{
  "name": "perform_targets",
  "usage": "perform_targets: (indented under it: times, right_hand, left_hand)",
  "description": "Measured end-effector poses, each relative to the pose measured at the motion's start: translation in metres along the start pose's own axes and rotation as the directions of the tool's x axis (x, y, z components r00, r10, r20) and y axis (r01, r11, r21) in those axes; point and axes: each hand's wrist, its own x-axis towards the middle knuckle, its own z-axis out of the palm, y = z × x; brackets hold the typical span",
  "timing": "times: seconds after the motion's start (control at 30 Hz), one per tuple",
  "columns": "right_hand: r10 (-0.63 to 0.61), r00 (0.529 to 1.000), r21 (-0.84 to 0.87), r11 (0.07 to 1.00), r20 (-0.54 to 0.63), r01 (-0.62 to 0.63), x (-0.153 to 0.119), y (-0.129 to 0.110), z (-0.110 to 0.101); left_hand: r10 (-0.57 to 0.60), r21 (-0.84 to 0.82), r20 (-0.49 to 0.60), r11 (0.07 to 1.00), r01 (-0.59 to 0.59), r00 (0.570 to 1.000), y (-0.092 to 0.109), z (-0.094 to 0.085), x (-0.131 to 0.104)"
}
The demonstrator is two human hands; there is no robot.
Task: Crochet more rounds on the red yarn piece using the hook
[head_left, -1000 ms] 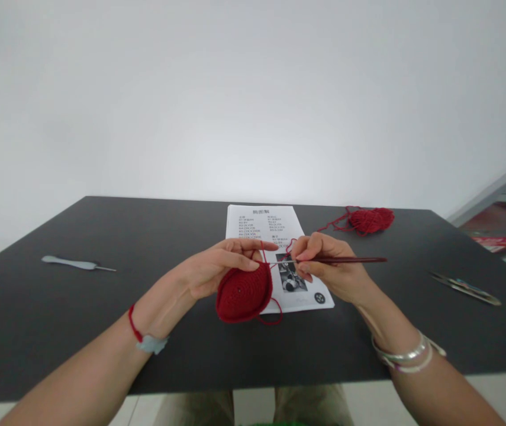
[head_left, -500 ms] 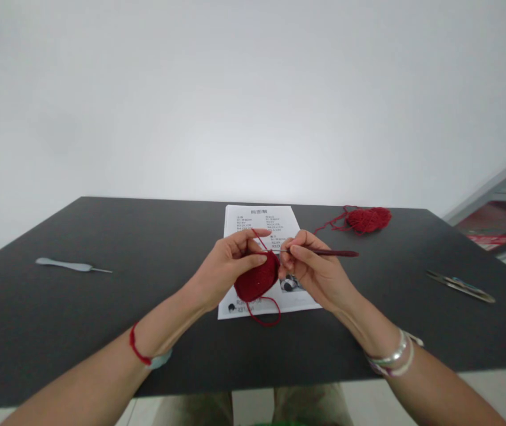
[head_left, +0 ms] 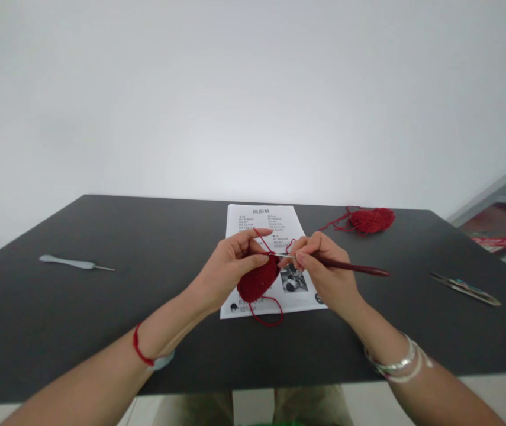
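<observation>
My left hand [head_left: 230, 266] pinches a dark red crochet piece [head_left: 257, 284] at its upper edge, with the thumb on top. A strand of red yarn runs over the raised index finger, and a loose loop hangs below the piece. In my right hand [head_left: 326, 266] is a crochet hook [head_left: 359, 267] with a dark red handle, gripped like a pen. Its thin metal shaft points left, and the tip meets the top edge of the piece. Exactly how the yarn sits on the tip is too small to tell.
Under the hands lies a printed pattern sheet [head_left: 259, 219] on the dark table [head_left: 168, 236]. A red yarn ball [head_left: 371, 220] sits at the back right. Thread snips [head_left: 466, 289] lie at the right, a second hook with a pale handle [head_left: 68, 262] at the left.
My right hand has shifted slightly right, drawing the hook back so more of its shaft shows; its handle now tilts downward to the right. My left hand keeps its hold on the piece.
</observation>
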Motion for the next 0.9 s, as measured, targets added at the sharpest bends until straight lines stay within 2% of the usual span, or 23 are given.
perform_targets:
  times: [0.17, 0.27, 0.33, 0.43, 0.57, 0.63, 0.77, 0.83, 0.9]
  right_hand:
    - [-0.049, 0.999, -0.229, 0.972, 0.010, 0.050, -0.006, -0.006, 0.002]
    - [-0.133, 0.990, -0.383, 0.913, 0.040, 0.138, -0.007, -0.008, 0.004]
    - [-0.242, 0.966, -0.484, 0.837, 0.094, 0.257, -0.008, -0.008, 0.005]
    - [-0.373, 0.903, -0.564, 0.708, 0.212, 0.425, -0.009, -0.005, 0.006]
    - [-0.393, 0.888, -0.580, 0.676, 0.239, 0.455, -0.010, -0.001, 0.007]
    - [-0.407, 0.869, -0.587, 0.643, 0.282, 0.492, -0.010, 0.001, 0.006]
    - [-0.415, 0.783, -0.599, 0.505, 0.463, 0.622, -0.005, 0.003, 0.003]
    - [-0.417, 0.737, -0.605, 0.423, 0.531, 0.675, -0.002, 0.003, 0.001]
    - [-0.424, 0.702, -0.624, 0.330, 0.572, 0.708, -0.002, 0.004, 0.001]
  left_hand:
    - [0.034, 0.089, -0.022, 0.996, -0.032, 0.999, 0.000, 0.003, 0.000]
    - [0.070, 0.170, -0.051, 0.984, -0.060, 0.996, -0.002, 0.004, -0.001]
    - [0.107, 0.237, -0.086, 0.968, -0.084, 0.991, -0.004, 0.005, -0.002]
    - [0.151, 0.318, -0.126, 0.942, -0.105, 0.980, -0.005, 0.005, -0.002]
    - [0.174, 0.360, -0.151, 0.926, -0.110, 0.973, -0.006, 0.005, -0.002]
    - [0.144, 0.322, -0.148, 0.943, -0.090, 0.978, -0.006, 0.006, -0.002]
    - [0.013, 0.117, -0.083, 0.993, -0.003, 0.996, -0.008, 0.008, 0.000]
    - [-0.088, -0.040, -0.030, 0.995, 0.086, 0.996, -0.009, 0.008, 0.001]
    - [-0.206, -0.198, 0.019, 0.958, 0.206, 0.978, -0.010, 0.008, 0.002]
